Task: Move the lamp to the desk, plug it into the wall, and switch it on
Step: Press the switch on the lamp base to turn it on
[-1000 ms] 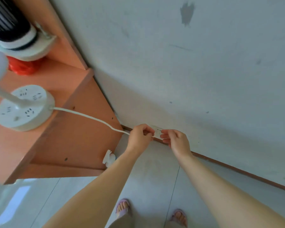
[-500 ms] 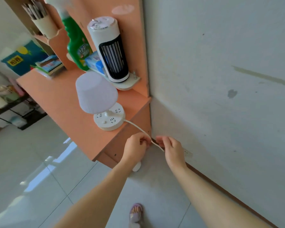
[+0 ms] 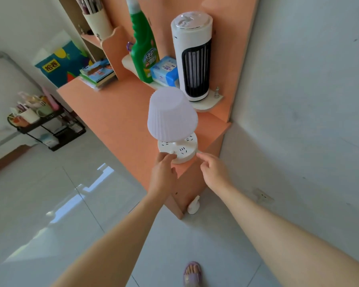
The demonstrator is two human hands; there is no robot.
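The lamp (image 3: 173,123) stands at the desk (image 3: 120,117) corner by the wall, unlit. Left hand (image 3: 163,172), fingers loosely extended, touches its base; right hand (image 3: 212,170) hovers beside, relaxed, holding nothing. Switching remains.

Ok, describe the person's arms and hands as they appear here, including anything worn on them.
Both forearms are bare to the frame's edge: no sleeves in view. The left hand and right hand show no gloves, rings, watch or bracelets. The fingernails look short and unpainted, though they are small in this view. No marks or bandages are visible on either arm.
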